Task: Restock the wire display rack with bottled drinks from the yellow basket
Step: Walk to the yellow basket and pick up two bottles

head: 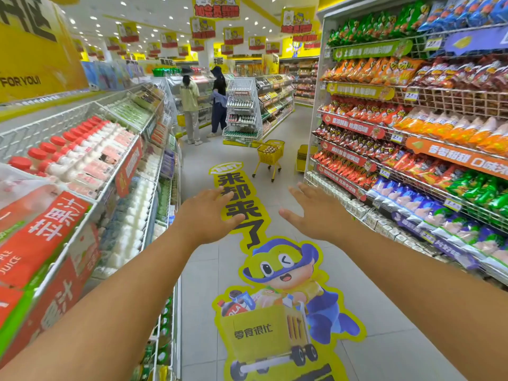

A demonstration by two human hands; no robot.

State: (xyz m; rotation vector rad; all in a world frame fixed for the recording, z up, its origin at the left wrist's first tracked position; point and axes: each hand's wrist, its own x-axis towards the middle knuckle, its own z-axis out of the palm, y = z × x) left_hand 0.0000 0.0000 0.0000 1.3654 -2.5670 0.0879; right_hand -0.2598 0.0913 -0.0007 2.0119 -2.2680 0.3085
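From the head camera, we look down a shop aisle with a pale grey tiled floor (pixel 384 339). Two bare arms reach out in front.

The left hand (pixel 211 213) is held out flat over the floor, palm down, with the fingers straight and a little spread. It holds nothing. The right hand (pixel 310 210) is the same, flat and loose with the fingers spread, and it holds nothing too. The two hands are near each other but do not touch.

Far ahead, in the middle of the aisle, stands the yellow plastic basket on wheels (pixel 270 154). It is well apart from both hands. Something lies inside it, but it is too small to tell what. Just behind the basket is the white wire display rack (pixel 242 112), tall and with many levels. Rows of small bottled drinks (pixel 240 103) sit on its shelves.

On the floor under the hands is a big yellow sticker with a cartoon in a blue cap pushing a yellow cart (pixel 277 273).

On the left is a white wire shelf with white bottles that have red caps (pixel 82 149). On the right are shelves full of bright snack bags in orange, red, green and blue (pixel 412 127).

Two people (pixel 203 103) stand far off by the shelves at the end of the aisle, left of the rack.
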